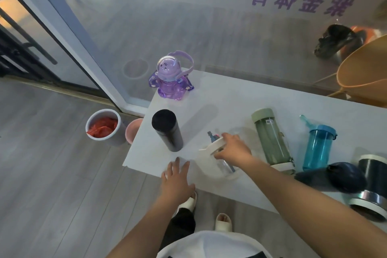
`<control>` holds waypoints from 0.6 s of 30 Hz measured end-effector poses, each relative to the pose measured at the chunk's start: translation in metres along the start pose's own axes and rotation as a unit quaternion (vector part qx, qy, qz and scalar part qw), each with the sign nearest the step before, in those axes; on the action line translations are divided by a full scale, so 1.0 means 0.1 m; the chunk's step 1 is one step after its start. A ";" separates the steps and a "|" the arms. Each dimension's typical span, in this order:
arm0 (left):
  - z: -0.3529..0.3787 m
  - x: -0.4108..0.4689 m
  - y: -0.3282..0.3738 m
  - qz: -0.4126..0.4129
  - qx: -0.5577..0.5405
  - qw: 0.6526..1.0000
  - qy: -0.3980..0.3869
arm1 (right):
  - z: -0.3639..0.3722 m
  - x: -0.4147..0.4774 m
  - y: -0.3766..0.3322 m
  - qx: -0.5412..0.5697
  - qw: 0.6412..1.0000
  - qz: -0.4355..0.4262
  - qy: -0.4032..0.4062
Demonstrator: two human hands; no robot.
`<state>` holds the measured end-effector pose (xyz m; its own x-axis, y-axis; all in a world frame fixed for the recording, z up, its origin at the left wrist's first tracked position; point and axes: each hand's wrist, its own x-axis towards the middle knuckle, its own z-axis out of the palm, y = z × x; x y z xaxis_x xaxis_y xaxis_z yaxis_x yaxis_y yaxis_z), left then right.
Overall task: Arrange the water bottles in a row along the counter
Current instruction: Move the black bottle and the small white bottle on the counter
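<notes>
On the white counter stand several bottles. A purple cartoon bottle is at the far left corner, and a black flask stands nearer the front. My right hand grips the white lid of a clear bottle with a blue straw. To its right are a green bottle, a blue bottle, a dark navy bottle lying down and a dark steel-banded mug. My left hand rests flat and open on the counter's front edge, holding nothing.
A glass wall with purple lettering backs the counter. On the floor at the left stand a white bin with red contents and a pink bucket. An orange chair is at the right behind the glass.
</notes>
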<state>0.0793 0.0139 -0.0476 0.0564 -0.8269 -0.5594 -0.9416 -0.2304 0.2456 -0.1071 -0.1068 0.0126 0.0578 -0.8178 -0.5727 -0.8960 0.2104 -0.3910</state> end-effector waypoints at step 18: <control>0.05 0.05 -0.08 0.017 0.002 0.999 -0.030 | 0.07 -0.16 -0.22 0.129 0.978 -0.068 0.147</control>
<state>0.0852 0.0139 -0.0564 0.0049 -0.8018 -0.5976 -0.9436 -0.2015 0.2626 -0.0852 -0.0945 0.0249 0.0062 -0.9585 -0.2851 -0.7452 0.1857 -0.6404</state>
